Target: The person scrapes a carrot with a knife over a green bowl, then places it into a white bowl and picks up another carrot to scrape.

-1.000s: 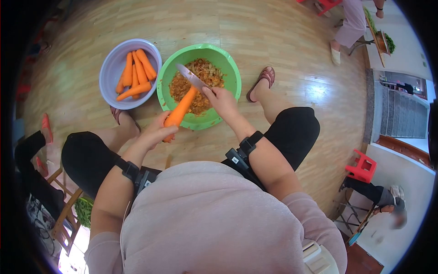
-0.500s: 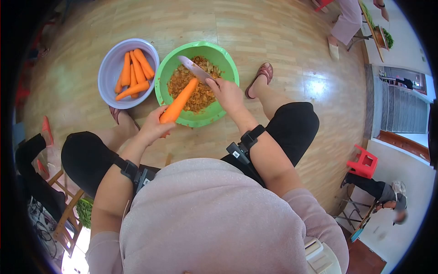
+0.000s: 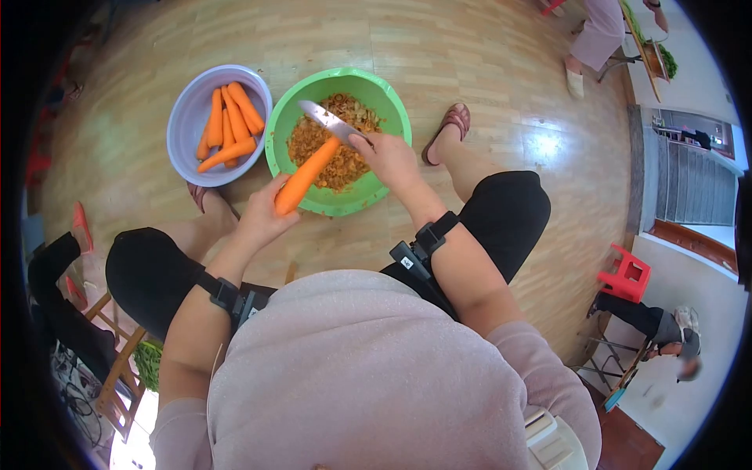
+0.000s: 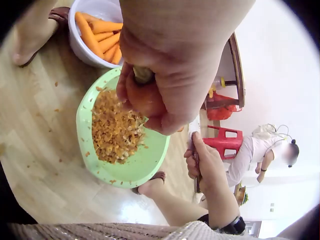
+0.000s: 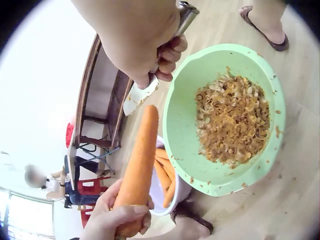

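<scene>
My left hand [image 3: 265,213] grips the thick end of a carrot [image 3: 307,177], whose narrow tip points up over the green basin [image 3: 399,102]. In the left wrist view the carrot's stem end [image 4: 143,75] shows between the fingers. A knife [image 3: 329,121] is held by its handle in my right hand [image 3: 390,160], its blade over the basin near the carrot's tip. In the right wrist view the blade [image 5: 141,95] and the carrot [image 5: 140,165] are apart. Orange and pale shreds [image 5: 232,120] lie in the basin.
A lilac basin [image 3: 180,141] with several whole carrots [image 3: 237,117] stands left of the green one, on the wooden floor [image 3: 470,47]. My sandalled feet flank the basins. A red stool [image 3: 624,274] and other people are at the sides.
The carrot and left hand have shifted slightly up and left since the first frame. The knife blade has moved a little over the basin, still near the carrot's tip.
</scene>
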`<state>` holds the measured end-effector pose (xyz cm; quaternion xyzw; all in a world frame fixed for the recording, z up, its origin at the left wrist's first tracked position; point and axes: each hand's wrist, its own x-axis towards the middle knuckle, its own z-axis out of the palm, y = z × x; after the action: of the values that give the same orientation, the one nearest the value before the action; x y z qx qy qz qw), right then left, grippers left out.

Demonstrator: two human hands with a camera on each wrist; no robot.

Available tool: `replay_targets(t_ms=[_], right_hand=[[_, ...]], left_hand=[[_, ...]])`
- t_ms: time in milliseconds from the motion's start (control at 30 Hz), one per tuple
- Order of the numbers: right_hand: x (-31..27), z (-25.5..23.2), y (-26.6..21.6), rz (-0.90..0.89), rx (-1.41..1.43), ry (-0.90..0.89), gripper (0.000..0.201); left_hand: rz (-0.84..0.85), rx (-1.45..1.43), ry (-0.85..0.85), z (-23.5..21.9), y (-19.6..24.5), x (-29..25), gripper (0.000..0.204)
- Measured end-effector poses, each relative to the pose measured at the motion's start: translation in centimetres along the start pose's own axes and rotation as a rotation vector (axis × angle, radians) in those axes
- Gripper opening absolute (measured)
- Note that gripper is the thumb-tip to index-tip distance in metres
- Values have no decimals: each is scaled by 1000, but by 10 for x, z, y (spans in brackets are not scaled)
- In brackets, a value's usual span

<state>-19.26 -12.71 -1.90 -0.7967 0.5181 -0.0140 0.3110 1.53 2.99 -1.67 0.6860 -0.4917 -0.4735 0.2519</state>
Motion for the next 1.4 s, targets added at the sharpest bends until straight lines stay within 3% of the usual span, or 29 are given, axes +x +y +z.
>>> replay_targets(t_ms=[167,267,333,400,533,733,800,900,1100,1233,1300,1400], right_hand=[[1,10,24,151,-213,-50,44],[4,7,24,150,-208,-5,44],[2,2,12,114,-157,44,44],[2,-3,4,59,45,72,47],[0,3,-2,-37,71,78,45],[0,4,4,-6,46,-6,48],[5,8,16,93,-178,-6,50],[1,5,16,55,-106,77,50],[-1,-12,-8,-4,102,50,50],[-2,-6,-2,-1,75,31,50],[3,1,14,90,-103,41,49],[2,-1,11,71,-29,126,48]], left_hand=[[59,161,4,1,-2,-1,61],[98,-34,88,-1,-6,1,58],[-209,-433,-44,-5,-3,2,55],[-233,-510,-67,-2,-6,2,54],[-326,-642,-168,-5,3,3,51],[-233,-646,-182,-4,6,-1,51],[-214,-646,-186,-4,7,-4,52],[-184,-671,-198,-7,10,-2,51],[-208,-736,-201,-5,7,-1,47],[-242,-788,-245,-7,10,-2,47],[-207,-796,-262,-7,9,-5,48],[-167,-852,-280,-9,7,-1,49]])
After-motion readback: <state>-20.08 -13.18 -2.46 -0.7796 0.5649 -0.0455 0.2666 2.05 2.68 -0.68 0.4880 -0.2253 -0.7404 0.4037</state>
